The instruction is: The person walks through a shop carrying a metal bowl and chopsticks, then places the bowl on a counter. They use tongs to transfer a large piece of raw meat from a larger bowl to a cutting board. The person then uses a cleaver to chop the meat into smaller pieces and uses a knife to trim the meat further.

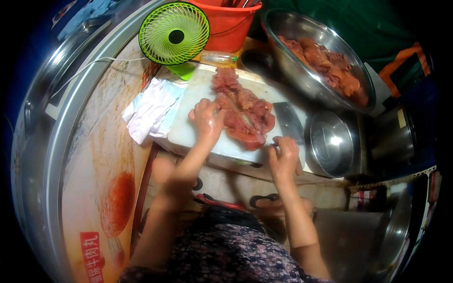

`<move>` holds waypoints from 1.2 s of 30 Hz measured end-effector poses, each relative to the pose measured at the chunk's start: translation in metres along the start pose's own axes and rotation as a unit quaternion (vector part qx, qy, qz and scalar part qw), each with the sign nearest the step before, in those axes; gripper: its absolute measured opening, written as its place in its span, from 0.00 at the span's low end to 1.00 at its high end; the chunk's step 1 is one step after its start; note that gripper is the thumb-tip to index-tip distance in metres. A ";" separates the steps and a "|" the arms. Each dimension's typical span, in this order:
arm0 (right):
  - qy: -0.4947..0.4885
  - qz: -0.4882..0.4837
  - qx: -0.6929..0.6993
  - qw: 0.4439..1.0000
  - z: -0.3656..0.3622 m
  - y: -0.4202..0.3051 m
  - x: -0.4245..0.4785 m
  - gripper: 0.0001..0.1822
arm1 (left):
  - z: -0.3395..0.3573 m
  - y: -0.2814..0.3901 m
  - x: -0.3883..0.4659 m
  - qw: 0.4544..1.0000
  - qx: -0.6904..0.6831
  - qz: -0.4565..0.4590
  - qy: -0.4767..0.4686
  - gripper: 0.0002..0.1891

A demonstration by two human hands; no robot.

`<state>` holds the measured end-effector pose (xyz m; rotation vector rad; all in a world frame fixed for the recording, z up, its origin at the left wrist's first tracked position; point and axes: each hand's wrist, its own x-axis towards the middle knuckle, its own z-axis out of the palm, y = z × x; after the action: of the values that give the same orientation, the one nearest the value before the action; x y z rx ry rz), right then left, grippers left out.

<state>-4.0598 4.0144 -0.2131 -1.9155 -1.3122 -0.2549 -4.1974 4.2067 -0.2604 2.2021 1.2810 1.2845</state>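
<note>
A long, spread piece of raw meat (244, 106) lies on the white cutting board (193, 85). My left hand (208, 120) is at the meat's left side, fingers bent; whether the fingertips grip its edge cannot be told. Near the board's front right edge is my right hand (284, 155), thumb and fingers bent, just below a cleaver's dark blade (288, 120) that lies flat on the board. The cleaver's handle is mostly hidden by this hand, so a hold on it cannot be made out.
A large steel basin (293, 67) with raw meat stands at the back right, a smaller steel bowl (331, 145) right of the board. A crumpled cloth (155, 109) lies left. Behind are a green fan (174, 33), a red bucket (226, 28) and a plastic bottle (217, 57).
</note>
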 end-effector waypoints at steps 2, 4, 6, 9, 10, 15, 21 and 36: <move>0.000 0.006 0.001 1.000 -0.001 0.002 -0.003 0.08 | 0.007 -0.003 0.000 1.000 0.002 -0.004 -0.005 0.04; -0.004 0.012 -0.002 1.000 -0.002 0.003 -0.004 0.08 | 0.011 -0.007 -0.001 1.000 0.004 -0.014 -0.010 0.04; -0.012 0.022 -0.008 1.000 -0.003 0.004 -0.006 0.08 | 0.014 -0.013 -0.001 0.999 -0.032 -0.024 -0.005 0.03; -0.005 0.018 0.003 1.000 -0.004 0.011 -0.012 0.08 | 0.007 -0.022 -0.002 0.995 -0.084 -0.054 0.016 0.03; -0.005 0.022 0.003 1.000 -0.004 0.014 -0.014 0.08 | 0.002 -0.026 -0.002 0.992 -0.102 -0.067 0.025 0.03; -0.013 0.055 -0.009 0.998 -0.017 0.019 -0.024 0.09 | -0.023 -0.061 -0.005 0.972 -0.207 -0.107 0.023 0.04; 0.011 0.027 -0.019 0.999 -0.037 0.042 -0.048 0.09 | -0.046 0.017 -0.014 0.941 -0.304 -0.083 -0.127 0.02; 0.035 0.127 -0.023 0.991 -0.112 0.092 -0.125 0.07 | 0.001 0.119 -0.130 0.855 -0.067 0.356 -0.370 0.04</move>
<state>-4.0077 3.8340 -0.2523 -2.0690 -1.0125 -0.2227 -4.1581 4.0344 -0.2597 2.7330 0.0701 0.5061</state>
